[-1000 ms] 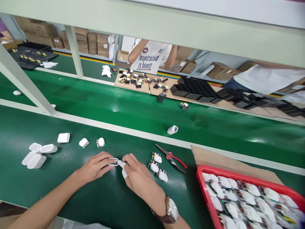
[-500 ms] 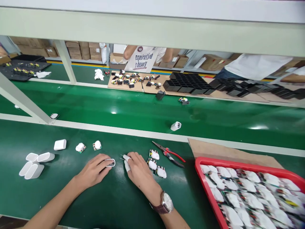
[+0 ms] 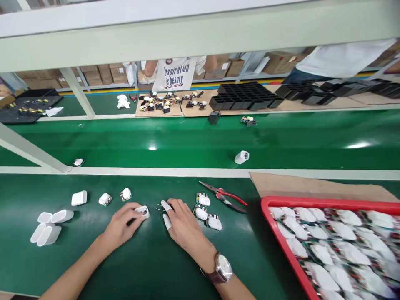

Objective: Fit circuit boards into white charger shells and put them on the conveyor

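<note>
My left hand (image 3: 126,221) grips a white plastic housing (image 3: 143,211) between thumb and fingers. Its open end faces up and right, with dark parts inside. Close by on the right, my right hand (image 3: 184,225) wears white finger cots on thumb and index finger. Two thin metal tips of tweezers (image 3: 160,207) stick out from it toward the housing; the rest is hidden under the hand. Beside that hand lie three circuit boards with white covering, one a board (image 3: 214,222) near the knuckles. Pliers (image 3: 223,196) with red and black handles lie beyond them.
Several white housings (image 3: 50,235) stand at left, near one lying housing (image 3: 79,198) and two boards (image 3: 105,199). A red tray (image 3: 265,204) full of boards fills the right. Past a pale rail (image 3: 156,171), a green belt (image 3: 175,146) carries a housing (image 3: 241,157). Co-workers stand opposite.
My view has tilted. The housing in my left hand is turned so its opening shows more. My right thumb and index finger are further apart. Items on the belt have shifted right.
</note>
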### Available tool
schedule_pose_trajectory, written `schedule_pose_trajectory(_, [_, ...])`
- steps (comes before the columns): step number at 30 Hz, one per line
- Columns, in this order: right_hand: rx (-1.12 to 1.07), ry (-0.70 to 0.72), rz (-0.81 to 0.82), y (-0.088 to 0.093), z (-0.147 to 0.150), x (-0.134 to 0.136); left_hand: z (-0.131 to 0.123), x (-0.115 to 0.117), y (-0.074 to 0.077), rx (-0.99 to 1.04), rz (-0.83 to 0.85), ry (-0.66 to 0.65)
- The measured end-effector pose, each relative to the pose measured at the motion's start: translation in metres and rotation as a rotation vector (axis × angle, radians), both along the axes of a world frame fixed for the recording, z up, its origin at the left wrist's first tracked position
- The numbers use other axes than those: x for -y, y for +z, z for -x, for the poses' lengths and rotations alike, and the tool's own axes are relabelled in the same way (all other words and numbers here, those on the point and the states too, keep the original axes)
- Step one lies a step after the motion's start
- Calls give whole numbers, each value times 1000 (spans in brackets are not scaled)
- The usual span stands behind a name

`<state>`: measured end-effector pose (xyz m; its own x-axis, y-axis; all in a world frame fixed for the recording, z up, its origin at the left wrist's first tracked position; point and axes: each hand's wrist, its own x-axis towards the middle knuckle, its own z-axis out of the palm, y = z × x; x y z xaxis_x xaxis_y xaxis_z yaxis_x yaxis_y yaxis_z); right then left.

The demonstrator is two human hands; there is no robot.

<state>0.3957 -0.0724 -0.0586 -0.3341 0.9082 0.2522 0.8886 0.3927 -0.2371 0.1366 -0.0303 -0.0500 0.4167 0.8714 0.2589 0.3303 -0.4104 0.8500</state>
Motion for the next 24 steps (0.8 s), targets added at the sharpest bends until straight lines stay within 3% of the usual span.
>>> schedule_pose_trajectory(4, [124,-110,31,-5,-5,-2,1,-13,8,395,593,258])
schedule_pose_trajectory(6, [167,-185,-1,-7,-9,-5,4,-23,14,423,660,271])
schedule_pose_trajectory(9, [139,-197,-96,-10,-13,-7,8,-55,24,158,350,261])
schedule_pose_trajectory(12, [31,-115,-190,-17,-12,-8,11,-112,34,-173,-31,303])
schedule_pose_trajectory(15, [-70,-36,-255,-26,-7,-6,16,-173,36,-275,-99,388])
schedule_pose_trajectory(17, [-115,5,-278,-31,-5,-5,21,-200,33,-338,-94,428])
schedule_pose_trajectory(20, [-159,30,-292,-35,-6,-5,39,-209,29,-425,-79,447])
schedule_pose_trajectory(24, [-195,64,-291,-34,-6,-6,97,-171,42,-536,-67,389])
